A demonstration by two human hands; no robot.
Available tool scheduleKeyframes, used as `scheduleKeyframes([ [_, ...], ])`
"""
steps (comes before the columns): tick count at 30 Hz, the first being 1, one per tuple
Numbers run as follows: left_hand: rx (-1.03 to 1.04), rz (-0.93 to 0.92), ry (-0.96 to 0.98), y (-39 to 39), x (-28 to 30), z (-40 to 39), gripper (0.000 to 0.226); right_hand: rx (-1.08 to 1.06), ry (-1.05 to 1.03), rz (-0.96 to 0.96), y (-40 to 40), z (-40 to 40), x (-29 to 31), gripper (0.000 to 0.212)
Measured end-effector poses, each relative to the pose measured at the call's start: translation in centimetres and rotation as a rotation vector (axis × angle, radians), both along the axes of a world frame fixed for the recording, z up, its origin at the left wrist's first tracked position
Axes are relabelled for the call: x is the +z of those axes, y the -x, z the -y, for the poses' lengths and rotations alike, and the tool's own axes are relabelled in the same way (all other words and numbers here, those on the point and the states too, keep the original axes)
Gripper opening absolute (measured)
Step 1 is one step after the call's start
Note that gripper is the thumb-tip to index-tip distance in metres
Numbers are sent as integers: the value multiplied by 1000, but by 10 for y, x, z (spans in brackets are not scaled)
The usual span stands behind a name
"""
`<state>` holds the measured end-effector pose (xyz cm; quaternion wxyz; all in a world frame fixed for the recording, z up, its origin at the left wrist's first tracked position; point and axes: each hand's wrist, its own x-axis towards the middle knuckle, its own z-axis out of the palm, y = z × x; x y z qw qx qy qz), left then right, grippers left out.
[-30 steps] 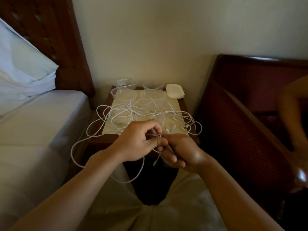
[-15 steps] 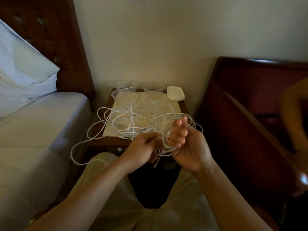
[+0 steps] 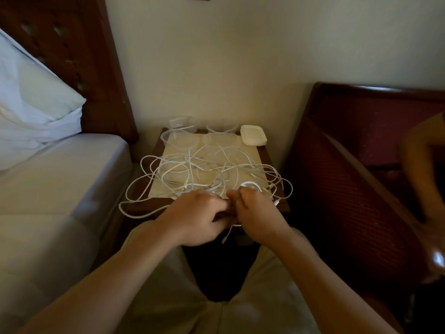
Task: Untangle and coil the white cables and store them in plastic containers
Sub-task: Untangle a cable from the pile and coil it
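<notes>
A tangle of white cables [image 3: 204,169] spreads over the small wooden bedside table [image 3: 277,165], with loops hanging off its left and front edges. My right hand [image 3: 257,213] grips a small coil of white cable [image 3: 251,185] that shows above its knuckles. My left hand [image 3: 197,218] is curled beside it, pinching the same cable where the two hands meet. A loose cable end [image 3: 225,238] dangles below the hands. Several clear plastic containers [image 3: 179,137] stand at the back of the table, next to a stack of white lids [image 3: 254,138].
A bed with a white sheet [image 3: 60,184] and pillow [image 3: 31,109] lies on the left. A dark red wooden chair [image 3: 361,165] stands on the right, with another person's arm [image 3: 419,169] at the frame edge. My knees [image 3: 168,297] are below the table.
My right hand turned from palm-up to knuckles-up while keeping the small coil. Both hands rose a little toward the table's front edge and stay pressed together.
</notes>
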<state>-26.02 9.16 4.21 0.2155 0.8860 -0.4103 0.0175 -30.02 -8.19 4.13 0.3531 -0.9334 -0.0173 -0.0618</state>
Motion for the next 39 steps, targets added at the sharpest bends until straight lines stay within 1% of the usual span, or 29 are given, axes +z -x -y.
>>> scheduleKeyframes([
  [1, -3, 31, 9, -3, 2, -3, 18, 36, -11, -48, 1, 0, 0, 37],
  [2, -15, 41, 34, -5, 3, -5, 18, 66, -84, -119, 3, 0, -1, 39],
  [5, -47, 29, 148, -10, 2, -9, 13, 98, -357, -358, 10, -2, 1, 47],
  [7, -36, 16, 266, -14, 0, -9, 13, 142, -617, -458, 14, 0, 0, 50],
  [9, 1, -79, 429, -17, -1, -7, 13, 216, -945, -547, 15, 4, 0, 53],
  [11, 20, -218, 561, -18, -2, -5, 7, 319, -1198, -612, 16, 7, 2, 54],
  [13, 14, -325, 627, -15, -2, 0, 8, 417, -1351, -614, 15, 8, 3, 49],
  [15, 33, -379, 662, -14, -3, 3, 14, 463, -1476, -595, 15, 7, 5, 46],
  [18, 64, -370, 634, -12, -4, 3, 21, 539, -1682, -559, 13, 9, 5, 43],
  [20, 93, -314, 516, -13, -6, 1, 25, 630, -1803, -532, 11, 12, 9, 45],
  [21, 112, -289, 434, -14, -8, -1, 29, 635, -1866, -503, 10, 13, 14, 46],
  [22, 125, -281, 358, -14, -11, -2, 30, 581, -1916, -450, 9, 12, 21, 46],
  [23, 133, -276, 280, -13, -14, -3, 27, 468, -1938, -357, 8, 11, 28, 46],
  [24, 128, -258, 206, -12, -17, -3, 25, 329, -1920, -247, 8, 10, 34, 45],
  [25, 115, -225, 128, -9, -17, -2, 32, 206, -1861, -140, 7, 7, 39, 44],
  [26, 90, -198, 66, -5, -17, 0, 40, 122, -1761, -41, 5, 3, 43, 42],
  [28, 43, -164, -1, 3, -13, 5, 47, 46, -1458, 109, 0, -4, 41, 40],
  [30, 14, -119, -9, 8, -3, 9, 42, -19, -1055, 188, -5, -10, 33, 37],
  [32, -10, -64, 5, 8, 5, 8, 26, -70, -560, 230, -8, -11, 23, 28],
  [34, 4, 34, 9, 3, 10, 3, 13, -41, -55, 213, -9, -8, 13, 24],
  [35, 22, 90, 2, -1, 12, 0, 11, -12, 120, 165, -8, -6, 9, 26],
  [36, 44, 126, 7, -5, 14, -4, 12, -2, 170, 96, -7, -4, 6, 28],
  [37, 63, 134, 21, -10, 15, -9, 13, 0, 93, 21, -5, -4, 5, 31],
  [39, 64, 107, 49, -16, 15, -16, 14, -7, -248, -145, -1, -3, 5, 37],
])
